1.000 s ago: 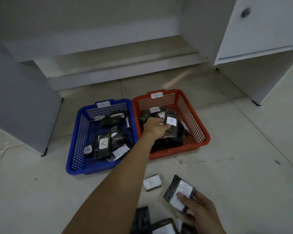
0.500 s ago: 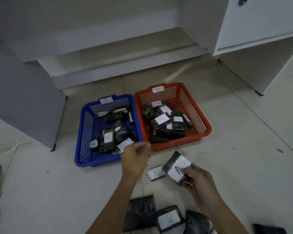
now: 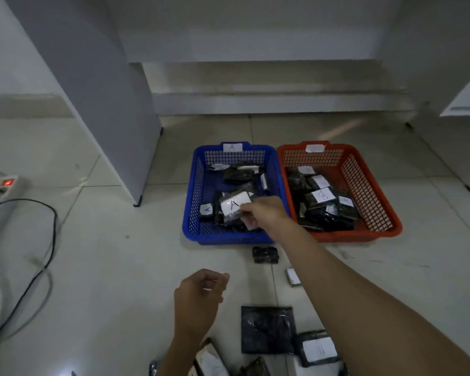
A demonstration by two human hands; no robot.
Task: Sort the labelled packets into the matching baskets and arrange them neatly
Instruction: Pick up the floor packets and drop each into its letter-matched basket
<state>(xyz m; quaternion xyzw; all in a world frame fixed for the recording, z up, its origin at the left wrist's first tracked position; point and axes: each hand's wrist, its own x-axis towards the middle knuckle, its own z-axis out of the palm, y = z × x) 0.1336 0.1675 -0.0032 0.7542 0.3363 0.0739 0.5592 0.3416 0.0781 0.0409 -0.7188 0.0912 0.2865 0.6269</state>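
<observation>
A blue basket [image 3: 193, 191] tagged A and a red basket [image 3: 375, 191] stand side by side on the floor, each holding several dark packets with white labels. My right hand [image 3: 263, 213] reaches over the blue basket's front and pinches a packet labelled A [image 3: 232, 206] just above the others inside. My left hand [image 3: 198, 299] hovers over the floor nearer me, fingers loosely curled, holding nothing. Loose packets lie on the floor: a small dark one [image 3: 265, 255] in front of the blue basket, a large black one [image 3: 267, 329] and a labelled one [image 3: 318, 350] near me.
A white cabinet panel [image 3: 114, 104] stands left of the baskets, with a low shelf behind them. A power strip with a lit red switch [image 3: 6, 184] and a black cable [image 3: 38, 253] lie on the tiles at far left.
My right hand has carried the A packet from above the floor pile over into the blue basket. My left hand has pulled back toward me, empty. The camera has swung to the left.
</observation>
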